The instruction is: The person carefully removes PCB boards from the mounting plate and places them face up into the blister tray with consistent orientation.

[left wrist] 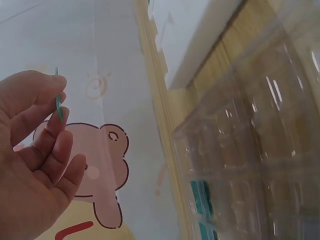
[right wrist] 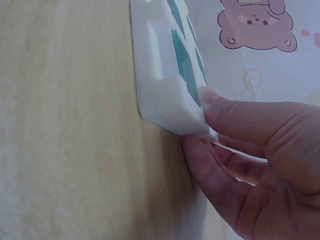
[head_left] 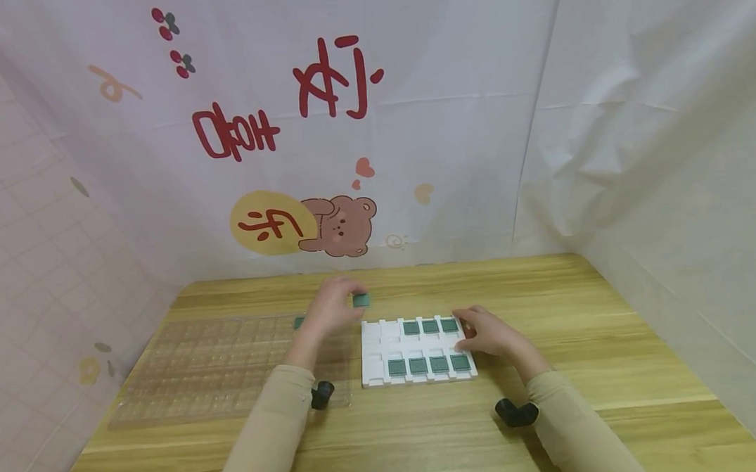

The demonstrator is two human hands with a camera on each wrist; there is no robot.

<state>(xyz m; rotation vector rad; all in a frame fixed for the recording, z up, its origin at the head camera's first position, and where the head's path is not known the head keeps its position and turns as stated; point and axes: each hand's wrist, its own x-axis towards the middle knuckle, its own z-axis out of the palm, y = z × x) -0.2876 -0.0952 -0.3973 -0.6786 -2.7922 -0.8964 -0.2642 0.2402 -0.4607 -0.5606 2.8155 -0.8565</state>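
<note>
A small green circuit board is pinched between the thumb and fingers of my left hand. The left wrist view shows this board edge-on, held off the table. Just in front of it lies a white foam tray with green boards in two rows of slots; several slots at its left are bare. My right hand holds the tray's right edge. In the right wrist view the thumb is on the tray's upper side and the fingers are at its lower edge.
A clear plastic tray with many compartments lies on the left of the wooden table. Green boards sit in its far right compartments, partly behind my left hand in the head view. A printed cloth hangs behind the table.
</note>
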